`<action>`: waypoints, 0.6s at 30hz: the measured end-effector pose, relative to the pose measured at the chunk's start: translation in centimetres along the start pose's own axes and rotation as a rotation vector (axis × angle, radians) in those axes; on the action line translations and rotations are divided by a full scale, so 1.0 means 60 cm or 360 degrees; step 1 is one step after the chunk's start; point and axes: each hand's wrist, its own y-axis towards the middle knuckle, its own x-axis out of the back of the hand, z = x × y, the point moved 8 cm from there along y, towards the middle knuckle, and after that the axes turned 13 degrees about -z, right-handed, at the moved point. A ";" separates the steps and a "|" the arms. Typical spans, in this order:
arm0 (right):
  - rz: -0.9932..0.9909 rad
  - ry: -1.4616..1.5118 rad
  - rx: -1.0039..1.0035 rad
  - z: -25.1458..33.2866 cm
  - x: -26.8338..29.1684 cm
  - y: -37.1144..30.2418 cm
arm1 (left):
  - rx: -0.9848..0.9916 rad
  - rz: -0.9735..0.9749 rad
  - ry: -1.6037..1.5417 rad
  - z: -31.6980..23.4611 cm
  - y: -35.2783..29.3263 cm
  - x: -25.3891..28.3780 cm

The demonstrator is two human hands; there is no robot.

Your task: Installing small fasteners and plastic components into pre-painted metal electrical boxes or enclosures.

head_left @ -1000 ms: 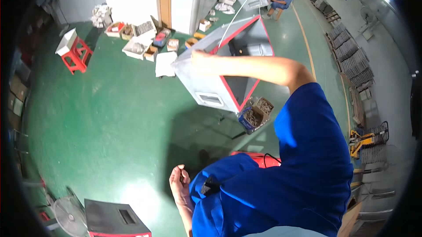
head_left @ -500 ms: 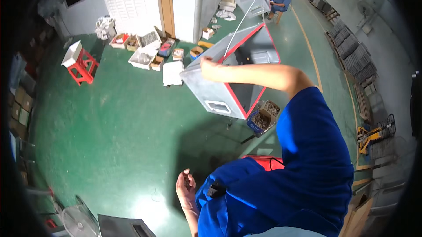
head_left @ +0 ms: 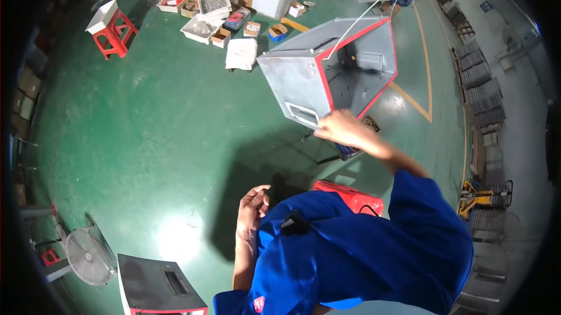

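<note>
Ahead of the red plastic seat [head_left: 350, 197], which is just beside the person, is the big grey metal box with red edging [head_left: 292, 81]. The right hand [head_left: 343, 129] is between the seat and the box, at the box's near lower corner. Its fingers are bent inward and seem to touch the edge there; I cannot tell if they grip it, or if some small thing is inside them. The left hand [head_left: 253, 203] is to the left of the seat, apart from the box, with the fingers half curled; what it may hold I cannot tell.

In my judgement, the step in hand is some work at this near corner, done by the right hand alone. The next move calls for careful placing of the fingertips along the edge and, if the box is not steady, for support from the left hand.

The box looks tilted, with its open side toward the right. Its outer wall is dull grey with cloudy marks, and a rectangular cutout with a pale frame [head_left: 302, 115] is near its lower end. The inside is grey, with dark patches and a pale rectangular fitting [head_left: 370, 61]. Farther ahead of the seat, a thin pale rod or cord [head_left: 374, 4] slopes down to the box's upper red edge.
</note>
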 end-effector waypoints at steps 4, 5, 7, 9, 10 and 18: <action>0.0000 0.0871 -0.0055 0.105 -0.089 -0.052 | 0.0164 0.0155 0.0080 0.009 0.022 -0.017; -0.0016 0.0979 -0.0084 0.135 -0.097 -0.061 | 0.0206 0.0118 0.0053 0.011 0.024 -0.024; -0.0120 0.1289 -0.0032 0.192 -0.116 -0.074 | 0.0290 0.0041 -0.0003 0.018 0.026 -0.044; -0.0201 0.1263 0.0338 0.247 -0.119 -0.086 | 0.0409 0.0211 -0.0157 0.044 0.036 -0.050; -0.0326 0.1003 0.0495 0.262 -0.130 -0.090 | 0.0476 0.0164 -0.0230 0.044 0.030 -0.054; -0.0459 0.0462 0.0748 0.289 -0.139 -0.114 | 0.0617 0.0252 -0.0159 0.076 0.016 -0.040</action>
